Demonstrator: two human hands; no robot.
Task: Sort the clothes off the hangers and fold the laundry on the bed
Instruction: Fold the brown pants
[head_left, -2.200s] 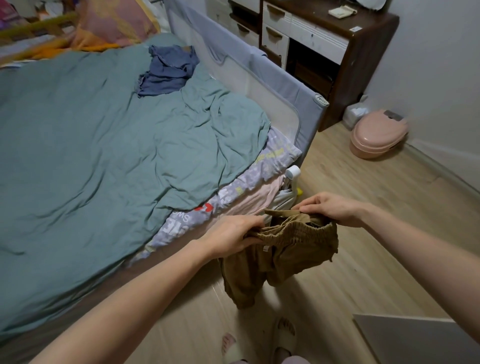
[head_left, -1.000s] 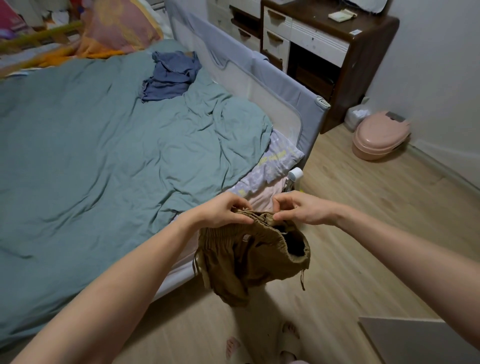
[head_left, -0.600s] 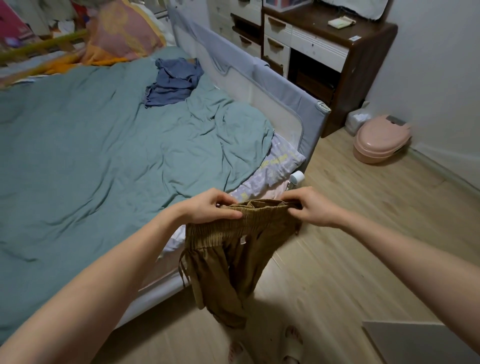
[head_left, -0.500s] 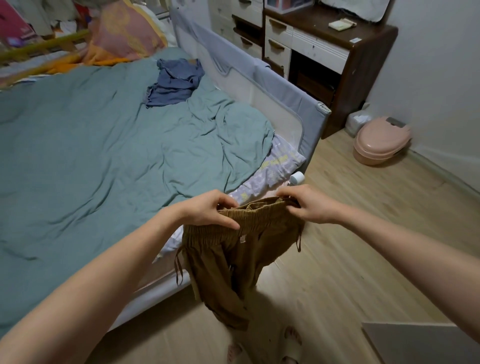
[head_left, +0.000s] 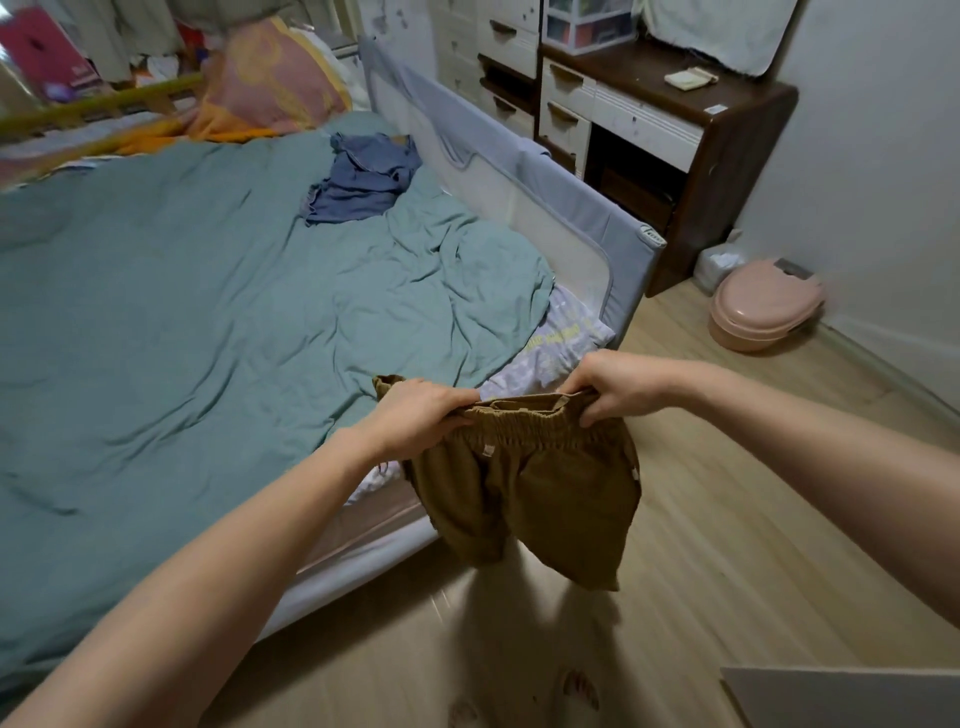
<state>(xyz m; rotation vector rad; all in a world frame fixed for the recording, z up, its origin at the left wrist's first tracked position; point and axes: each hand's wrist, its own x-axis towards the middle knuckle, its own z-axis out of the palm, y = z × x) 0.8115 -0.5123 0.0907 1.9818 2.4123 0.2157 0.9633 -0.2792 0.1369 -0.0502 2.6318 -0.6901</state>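
A pair of small brown shorts (head_left: 524, 488) hangs in the air over the floor by the bed's near corner. My left hand (head_left: 415, 413) grips the left end of the elastic waistband and my right hand (head_left: 618, 384) grips the right end, stretching it flat. Both legs of the shorts dangle straight down. The bed (head_left: 182, 312) is covered by a rumpled teal blanket. A crumpled blue garment (head_left: 361, 179) lies on it near the far side rail.
A grey padded bed rail (head_left: 545, 197) runs along the bed's right side. A dark wooden desk (head_left: 670, 130) with white drawers stands behind it. A pink potty (head_left: 763, 304) sits on the wooden floor by the wall. A pale board (head_left: 841, 696) is at lower right.
The shorts were bunched between my hands; now the waistband is pulled out wide and the legs hang open and flat. My hands moved apart and a little toward the bed.
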